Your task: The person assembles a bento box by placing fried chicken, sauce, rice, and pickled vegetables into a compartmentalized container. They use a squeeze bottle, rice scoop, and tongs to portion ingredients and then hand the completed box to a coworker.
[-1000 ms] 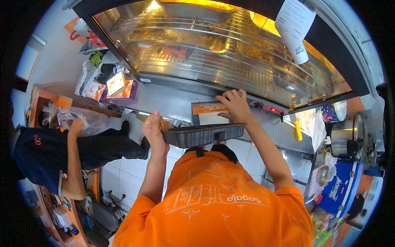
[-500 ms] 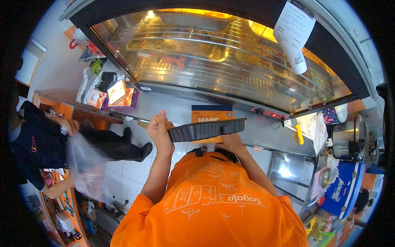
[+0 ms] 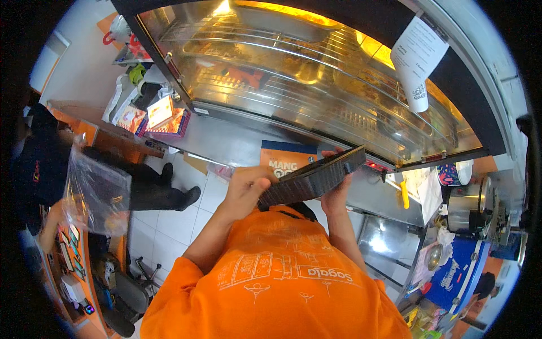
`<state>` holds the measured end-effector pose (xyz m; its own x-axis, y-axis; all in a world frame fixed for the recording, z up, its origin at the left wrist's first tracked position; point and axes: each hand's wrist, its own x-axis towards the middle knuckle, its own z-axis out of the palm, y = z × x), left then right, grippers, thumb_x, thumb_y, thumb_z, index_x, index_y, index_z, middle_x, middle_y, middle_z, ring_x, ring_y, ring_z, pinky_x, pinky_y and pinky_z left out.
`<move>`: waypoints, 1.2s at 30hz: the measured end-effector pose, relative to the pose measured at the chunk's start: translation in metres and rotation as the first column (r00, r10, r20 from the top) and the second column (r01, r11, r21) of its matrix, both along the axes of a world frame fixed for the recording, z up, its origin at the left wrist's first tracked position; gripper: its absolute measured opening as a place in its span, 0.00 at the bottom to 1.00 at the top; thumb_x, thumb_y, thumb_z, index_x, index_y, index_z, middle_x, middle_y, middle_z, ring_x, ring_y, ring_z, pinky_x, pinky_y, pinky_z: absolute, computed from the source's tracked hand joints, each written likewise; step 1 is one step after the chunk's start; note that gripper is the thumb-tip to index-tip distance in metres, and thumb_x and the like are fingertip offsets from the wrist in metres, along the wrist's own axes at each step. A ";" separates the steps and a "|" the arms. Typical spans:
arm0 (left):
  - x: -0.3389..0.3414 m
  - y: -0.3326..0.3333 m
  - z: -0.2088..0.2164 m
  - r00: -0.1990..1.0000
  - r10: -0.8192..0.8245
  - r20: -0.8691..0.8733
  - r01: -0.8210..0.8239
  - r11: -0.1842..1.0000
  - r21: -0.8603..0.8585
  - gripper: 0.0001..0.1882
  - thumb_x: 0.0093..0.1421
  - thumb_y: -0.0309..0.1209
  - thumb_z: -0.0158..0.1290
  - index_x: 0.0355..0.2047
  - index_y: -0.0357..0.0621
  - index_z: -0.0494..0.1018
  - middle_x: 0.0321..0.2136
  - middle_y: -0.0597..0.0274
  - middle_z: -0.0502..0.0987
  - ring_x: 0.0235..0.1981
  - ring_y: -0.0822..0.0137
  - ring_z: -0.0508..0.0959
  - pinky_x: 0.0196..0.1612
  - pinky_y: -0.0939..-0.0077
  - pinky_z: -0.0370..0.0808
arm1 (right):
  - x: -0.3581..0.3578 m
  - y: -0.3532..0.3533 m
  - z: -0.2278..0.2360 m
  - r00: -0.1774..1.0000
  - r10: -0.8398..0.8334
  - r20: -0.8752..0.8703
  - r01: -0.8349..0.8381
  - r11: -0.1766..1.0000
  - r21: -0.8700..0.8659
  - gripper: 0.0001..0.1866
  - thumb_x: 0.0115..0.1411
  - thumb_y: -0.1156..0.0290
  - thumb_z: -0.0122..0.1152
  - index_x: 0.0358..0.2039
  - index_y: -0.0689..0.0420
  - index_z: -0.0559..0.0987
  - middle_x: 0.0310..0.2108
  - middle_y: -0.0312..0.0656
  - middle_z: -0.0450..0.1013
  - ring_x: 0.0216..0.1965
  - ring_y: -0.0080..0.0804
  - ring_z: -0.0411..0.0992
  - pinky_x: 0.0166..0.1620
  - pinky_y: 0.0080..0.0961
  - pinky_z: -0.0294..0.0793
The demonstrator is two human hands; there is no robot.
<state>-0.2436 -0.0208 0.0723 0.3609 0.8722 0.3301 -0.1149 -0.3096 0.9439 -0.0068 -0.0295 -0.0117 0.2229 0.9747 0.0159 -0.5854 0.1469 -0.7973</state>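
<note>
A dark ribbed tray (image 3: 312, 179) is held tilted in front of the chest, its far end raised toward the glass warming cabinet (image 3: 293, 73), probably to clear the cabinet's lower edge. The left hand (image 3: 247, 189) has its fingers curled shut over the tray's near, lower end, while the right hand (image 3: 337, 195) props the higher end from beneath, fingers closed against its underside. Left of the fingers, well apart, another person holds a clear plastic bag (image 3: 96, 189).

A long glass-fronted warming cabinet (image 3: 316, 73) with wire racks, lit orange from inside, curves across the top of the frame. White floor tiles (image 3: 164, 226) fill the left centre, beside an orange counter (image 3: 84, 127) at upper left.
</note>
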 end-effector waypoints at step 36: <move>0.028 -0.032 0.020 0.995 -0.095 0.028 0.099 0.940 -0.326 0.12 0.54 0.17 0.55 0.26 0.43 0.62 0.20 0.71 0.63 0.22 0.81 0.60 0.25 0.83 0.60 | -0.002 -0.039 0.111 0.414 -0.173 0.893 -0.348 0.877 0.331 0.48 0.47 0.56 0.75 0.67 0.52 0.61 0.67 0.55 0.53 0.68 0.54 0.51 0.66 0.49 0.53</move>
